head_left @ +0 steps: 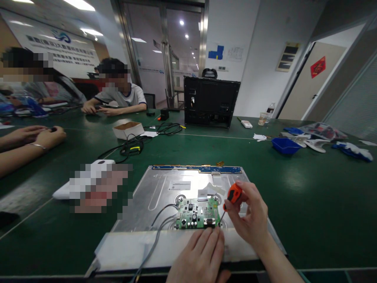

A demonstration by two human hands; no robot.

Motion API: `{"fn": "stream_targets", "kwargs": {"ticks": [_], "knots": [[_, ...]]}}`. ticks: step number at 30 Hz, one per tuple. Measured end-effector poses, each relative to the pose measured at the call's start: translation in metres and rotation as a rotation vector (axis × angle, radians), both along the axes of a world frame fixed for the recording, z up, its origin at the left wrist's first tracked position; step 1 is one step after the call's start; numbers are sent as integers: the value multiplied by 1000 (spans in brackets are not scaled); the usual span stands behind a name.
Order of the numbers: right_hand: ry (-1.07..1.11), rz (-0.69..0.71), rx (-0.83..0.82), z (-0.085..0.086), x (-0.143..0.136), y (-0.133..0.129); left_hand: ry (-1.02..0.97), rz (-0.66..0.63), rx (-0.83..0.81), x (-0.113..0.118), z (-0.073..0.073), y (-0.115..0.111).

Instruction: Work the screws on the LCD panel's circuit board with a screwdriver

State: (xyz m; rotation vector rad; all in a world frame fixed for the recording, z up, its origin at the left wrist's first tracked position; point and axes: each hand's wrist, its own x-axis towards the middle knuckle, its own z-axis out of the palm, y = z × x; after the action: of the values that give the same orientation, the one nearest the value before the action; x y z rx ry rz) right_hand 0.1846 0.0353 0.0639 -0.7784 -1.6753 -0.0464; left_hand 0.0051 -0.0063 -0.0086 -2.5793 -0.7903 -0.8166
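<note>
Green surface (312, 196) bears the panel-mounted circuit board (199, 214); right fingers (249, 190) grip a screwdriver (234, 193) slanting down-left to the board's near right corner, just past the extended left fingers (205, 240).

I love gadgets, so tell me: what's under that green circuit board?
The green circuit board lies over a silver metal panel; round shapes in the metal peek out at its upper corners. What's beneath the board's middle is covered.

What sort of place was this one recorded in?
Probably an office used for electronics work: an orange screwdriver is at the corner of an exposed circuit board, and a large lettered sign spans the wall behind.
</note>
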Motion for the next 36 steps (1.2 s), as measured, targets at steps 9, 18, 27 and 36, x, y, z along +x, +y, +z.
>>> {"fn": "stream_targets", "kwargs": {"ticks": [9, 18, 27, 36], "knots": [[36, 13, -44, -2, 0, -1, 71, -11, -13, -2, -2, 1], [87, 31, -112, -8, 3, -2, 0, -6, 23, 0, -1, 0], [74, -1, -3, -1, 2, 1, 37, 3, 8, -2, -1, -1], [81, -17, -83, -13, 5, -4, 17, -10, 20, 1, 3, -1]]}}
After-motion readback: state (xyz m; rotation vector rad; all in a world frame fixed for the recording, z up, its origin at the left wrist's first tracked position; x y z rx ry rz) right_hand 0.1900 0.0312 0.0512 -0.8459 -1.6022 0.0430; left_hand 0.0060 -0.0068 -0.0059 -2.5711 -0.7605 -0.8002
